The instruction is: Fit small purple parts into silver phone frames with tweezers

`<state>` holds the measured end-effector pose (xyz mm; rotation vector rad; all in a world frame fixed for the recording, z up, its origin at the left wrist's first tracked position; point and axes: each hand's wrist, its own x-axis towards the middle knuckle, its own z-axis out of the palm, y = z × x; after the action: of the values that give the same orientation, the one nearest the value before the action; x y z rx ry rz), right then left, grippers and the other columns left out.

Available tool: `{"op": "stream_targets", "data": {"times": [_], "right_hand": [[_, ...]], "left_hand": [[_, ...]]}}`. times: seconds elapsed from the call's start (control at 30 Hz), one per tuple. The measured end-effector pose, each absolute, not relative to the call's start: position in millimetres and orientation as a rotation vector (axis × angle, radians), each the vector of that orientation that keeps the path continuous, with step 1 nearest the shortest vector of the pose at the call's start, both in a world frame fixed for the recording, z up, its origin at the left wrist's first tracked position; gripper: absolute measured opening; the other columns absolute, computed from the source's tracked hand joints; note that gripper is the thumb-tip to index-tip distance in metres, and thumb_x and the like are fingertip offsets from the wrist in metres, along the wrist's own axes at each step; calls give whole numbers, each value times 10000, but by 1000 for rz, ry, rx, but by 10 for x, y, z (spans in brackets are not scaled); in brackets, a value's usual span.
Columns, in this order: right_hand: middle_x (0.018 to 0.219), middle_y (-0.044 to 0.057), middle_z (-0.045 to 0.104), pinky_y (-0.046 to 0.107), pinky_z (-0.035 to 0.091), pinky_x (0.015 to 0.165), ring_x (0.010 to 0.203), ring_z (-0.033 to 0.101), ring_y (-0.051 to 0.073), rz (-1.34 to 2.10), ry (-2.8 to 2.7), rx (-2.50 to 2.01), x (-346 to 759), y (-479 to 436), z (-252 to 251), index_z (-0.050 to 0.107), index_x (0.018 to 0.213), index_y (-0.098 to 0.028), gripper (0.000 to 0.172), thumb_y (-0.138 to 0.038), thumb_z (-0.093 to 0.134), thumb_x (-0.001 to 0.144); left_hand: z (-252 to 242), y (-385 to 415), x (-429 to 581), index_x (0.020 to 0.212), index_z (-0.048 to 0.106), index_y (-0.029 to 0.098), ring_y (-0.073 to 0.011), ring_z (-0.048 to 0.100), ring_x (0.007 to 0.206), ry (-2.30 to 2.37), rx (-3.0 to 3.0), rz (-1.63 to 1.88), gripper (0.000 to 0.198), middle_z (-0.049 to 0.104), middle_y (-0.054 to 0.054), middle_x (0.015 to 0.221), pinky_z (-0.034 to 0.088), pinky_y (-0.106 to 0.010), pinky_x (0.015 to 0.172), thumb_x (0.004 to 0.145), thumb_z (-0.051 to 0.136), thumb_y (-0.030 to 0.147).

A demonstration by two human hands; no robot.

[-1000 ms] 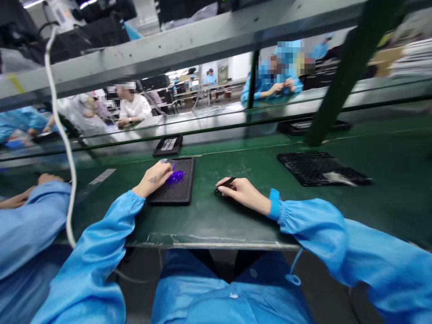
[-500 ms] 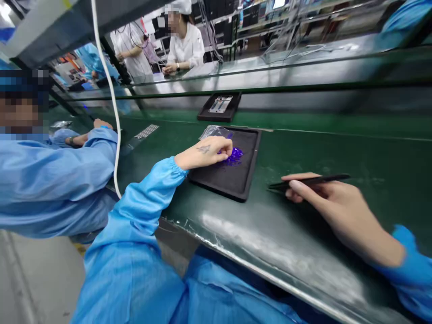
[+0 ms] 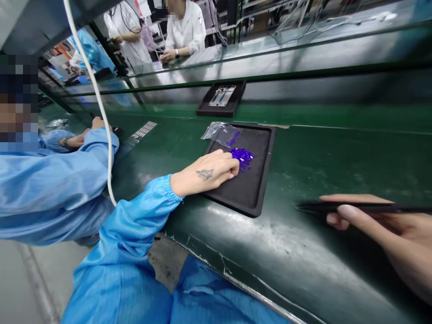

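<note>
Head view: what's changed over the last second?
The view has swung left. The left hand has drawn back slightly beside the purple pieces, uncovering more of the plastic bag; no pickup or release shows. The right hand still holds the tweezers; pieces remain in the tray.

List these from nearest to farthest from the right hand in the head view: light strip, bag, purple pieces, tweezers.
From the right hand:
1. Tweezers: held in it.
2. Purple pieces: to its left, in the tray.
3. Bag: at the tray's far left corner.
4. Light strip: farther left, beyond the tray.
</note>
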<state>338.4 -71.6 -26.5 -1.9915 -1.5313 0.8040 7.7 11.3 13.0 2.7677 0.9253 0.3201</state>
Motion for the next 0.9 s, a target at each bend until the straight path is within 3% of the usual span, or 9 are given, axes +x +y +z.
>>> {"op": "stream_targets", "data": {"times": [0.17, 0.4, 0.53, 0.67, 0.8, 0.9], "right_hand": [[1056, 44, 789, 489, 560, 797, 989, 708, 400, 785, -1559, -1950, 3284, -727, -141, 751, 512, -308, 712, -984, 535, 461], [988, 81, 785, 423, 548, 742, 871, 711, 326, 771, -1631, -1789, 3204, -757, -91, 732, 528, -260, 686, -924, 569, 572], [992, 107, 770, 369, 517, 678, 760, 682, 250, 795, -1651, -1667, 3195, -789, -90, 739, 610, -209, 665, -855, 596, 680], [998, 102, 756, 338, 515, 701, 748, 659, 206, 842, -1619, -1546, 3187, -806, -113, 741, 692, -187, 546, -715, 642, 789], [940, 50, 743, 339, 529, 768, 797, 672, 205, 772, -1553, -1434, 3195, -828, -175, 763, 896, -218, 412, -613, 650, 859], [930, 34, 734, 321, 555, 779, 790, 688, 187, 839, -1537, -1356, 3185, -887, -173, 743, 944, -224, 351, -556, 636, 904]], "left_hand": [[80, 113, 82, 939, 563, 178, -178, 505, 896, 929, 2756, 305, 93, 589, -30, 956, 400, -300, 830, 1015, 513, 201], [57, 52, 98, 916, 522, 174, -182, 477, 838, 914, 2843, 280, 111, 577, -43, 928, 405, -316, 810, 1010, 467, 156], [113, 5, 134, 898, 513, 169, -175, 480, 814, 948, 2805, 426, 138, 586, -46, 898, 406, -330, 802, 991, 434, 104], [192, -42, 374, 884, 535, 172, -137, 572, 797, 838, 2360, 711, 74, 624, -19, 868, 444, -286, 751, 952, 524, 145], [178, -141, 795, 880, 581, 152, -107, 626, 705, 629, 1843, 565, 44, 648, -1, 769, 489, -244, 679, 864, 622, 142], [119, -239, 1002, 884, 645, 130, -89, 621, 646, 642, 1614, 460, 42, 663, 0, 717, 492, -227, 647, 842, 643, 128]]}}
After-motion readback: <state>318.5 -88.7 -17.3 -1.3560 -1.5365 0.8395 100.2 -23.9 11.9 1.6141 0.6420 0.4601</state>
